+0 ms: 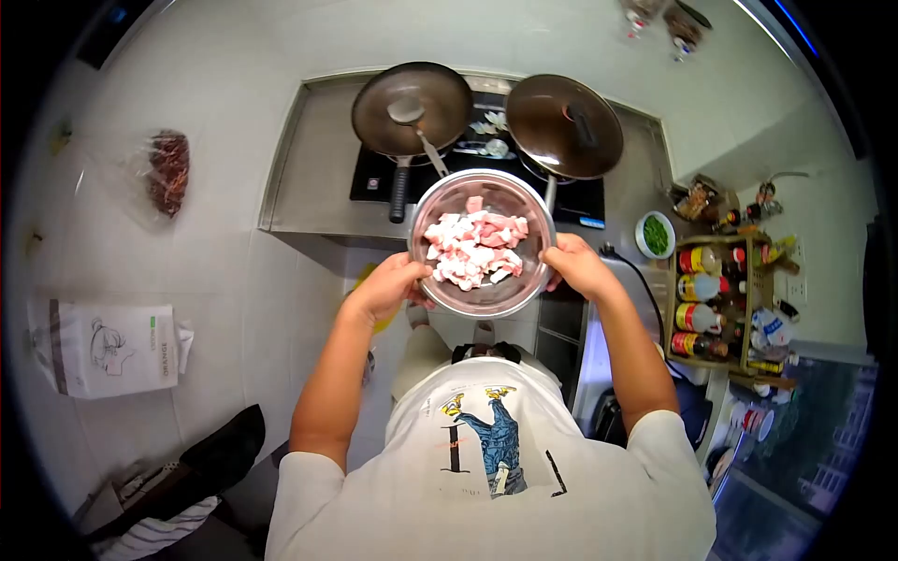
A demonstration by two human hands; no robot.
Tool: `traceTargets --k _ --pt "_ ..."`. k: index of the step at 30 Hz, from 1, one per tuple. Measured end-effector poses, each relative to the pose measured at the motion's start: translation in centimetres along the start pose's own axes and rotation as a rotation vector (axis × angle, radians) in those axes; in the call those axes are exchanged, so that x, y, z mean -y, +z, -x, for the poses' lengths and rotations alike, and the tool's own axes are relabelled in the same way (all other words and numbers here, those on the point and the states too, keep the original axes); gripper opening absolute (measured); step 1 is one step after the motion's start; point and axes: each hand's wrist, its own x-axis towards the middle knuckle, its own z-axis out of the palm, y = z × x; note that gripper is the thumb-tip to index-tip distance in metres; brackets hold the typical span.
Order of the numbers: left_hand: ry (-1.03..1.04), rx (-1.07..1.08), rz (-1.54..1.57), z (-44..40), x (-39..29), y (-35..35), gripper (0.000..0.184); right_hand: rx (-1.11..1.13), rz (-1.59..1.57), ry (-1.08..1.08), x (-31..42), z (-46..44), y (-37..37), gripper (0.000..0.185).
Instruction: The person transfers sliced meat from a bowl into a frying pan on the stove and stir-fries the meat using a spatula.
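A round metal bowl with pieces of raw pinkish-white meat in it is held up in front of the stove's front edge. My left hand grips its left rim, thumb on the edge and fingers beneath. On the opposite rim is my right hand, closed round it in the same way. Beyond the bowl, an uncovered dark pan with a ladle in it sits on the left of the black cooktop. A lidded pan sits on the right.
At the right are a white bowl of chopped greens and a basket of several bottles. White pieces lie on the cooktop between the pans. Bags hang on the left wall, one holding dried red chillies.
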Motion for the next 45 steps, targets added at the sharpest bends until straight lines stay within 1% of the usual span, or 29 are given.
traceTargets --k 1,3,4,5,6,7,9,10,11,13,14,17,18,19,21,22,23,25,26,27,29,30,33,36,37,39,40,43,45 --pt "-0.011 -0.002 -0.009 0.3 -0.1 -1.7 0.03 0.1 0.048 0.005 0.7 -2.1 0.3 0.026" --pt "-0.011 -0.019 -0.001 0.9 -0.6 -4.1 0.03 0.141 -0.003 0.022 3.3 -5.4 1.9 0.039" --pt "0.047 -0.144 0.05 1.1 -0.9 -4.4 0.031 0.084 -0.012 -0.034 3.4 -8.1 2.2 0.048" --pt "0.103 -0.269 0.099 1.3 -1.4 -5.0 0.032 -0.011 -0.064 -0.008 3.8 -10.9 2.8 0.047" --pt "0.176 -0.322 0.125 1.4 -1.8 -5.6 0.032 -0.138 -0.013 0.008 3.8 -13.7 3.6 0.046" --pt "0.184 -0.334 0.134 1.4 -2.4 -6.9 0.032 -0.267 0.038 0.02 3.6 -16.5 4.5 0.046" --pt "0.207 -0.35 0.202 1.2 -3.5 -9.6 0.037 -0.269 0.27 0.146 1.6 -22.5 4.7 0.05" --pt "0.219 -0.351 0.192 1.3 -4.5 -10.6 0.037 -0.226 0.302 0.234 2.1 -24.1 5.6 0.052" --pt "0.231 -0.365 0.197 1.2 -5.1 -11.7 0.037 -0.27 0.246 0.233 1.9 -25.2 6.7 0.046" --pt "0.248 -0.353 0.13 1.3 -6.4 -13.8 0.036 -0.169 0.058 0.394 3.1 -26.6 8.1 0.041" --pt "0.265 -0.356 0.127 1.4 -6.9 -14.5 0.033 -0.172 0.05 0.412 3.4 -27.0 8.5 0.034" --pt "0.296 -0.382 0.127 1.1 -8.2 -16.2 0.032 -0.089 -0.096 0.44 3.9 -28.0 8.3 0.025" --pt "0.294 -0.379 0.125 0.9 -8.5 -16.7 0.032 -0.069 -0.19 0.432 4.4 -27.8 8.5 0.019" --pt "0.29 -0.361 0.119 0.7 -8.7 -17.2 0.032 -0.071 -0.192 0.433 4.9 -27.6 8.6 0.019" --pt "0.288 -0.341 0.113 0.3 -9.0 -18.0 0.032 0.01 -0.387 0.35 5.8 -27.2 8.7 0.014" --pt "0.284 -0.343 0.113 0.0 -9.0 -18.3 0.032 -0.077 -0.385 0.323 6.0 -27.1 9.0 0.014" --pt "0.278 -0.344 0.113 -0.3 -9.1 -18.6 0.033 -0.079 -0.386 0.322 6.1 -26.6 9.0 0.014" --pt "0.285 -0.323 0.128 -0.6 -9.4 -18.9 0.033 -0.08 -0.31 0.199 7.1 -24.2 9.1 0.015" --pt "0.294 -0.305 0.145 -0.9 -9.6 -19.0 0.033 -0.19 -0.218 0.165 7.6 -23.0 10.1 0.024" --pt "0.294 -0.299 0.146 -1.2 -9.8 -19.1 0.033 -0.196 -0.218 0.164 8.1 -21.7 10.2 0.024" --pt "0.285 -0.312 0.128 -1.9 -10.2 -19.3 0.035 -0.414 -0.132 0.086 8.6 -19.6 10.2 0.036" --pt "0.288 -0.305 0.127 -2.3 -10.4 -19.4 0.035 -0.458 -0.101 0.03 7.9 -19.1 9.6 0.044" --pt "0.292 -0.304 0.138 -4.0 -10.9 -19.6 0.037 -0.536 0.032 -0.179 9.5 -15.4 9.8 0.034" --pt "0.286 -0.308 0.124 -5.9 -11.5 -19.9 0.038 -0.556 0.173 -0.367 10.3 -12.9 9.6 0.031" --pt "0.287 -0.304 0.123 -6.4 -11.7 -20.0 0.038 -0.561 0.174 -0.368 11.0 -12.1 10.0 0.031" --pt "0.278 -0.284 0.105 -7.5 -12.2 -20.0 0.037 -0.436 0.178 -0.267 12.1 -10.8 11.2 0.03" --pt "0.291 -0.286 0.11 -8.0 -12.4 -19.9 0.036 -0.427 0.15 -0.273 11.8 -11.0 11.6 0.031" --pt "0.287 -0.277 0.114 -9.1 -12.7 -19.7 0.034 -0.52 0.406 -0.278 12.5 -11.2 13.0 0.032" --pt "0.286 -0.29 0.095 -9.8 -12.9 -19.6 0.034 -0.568 0.423 -0.3 13.4 -11.5 14.1 0.031"
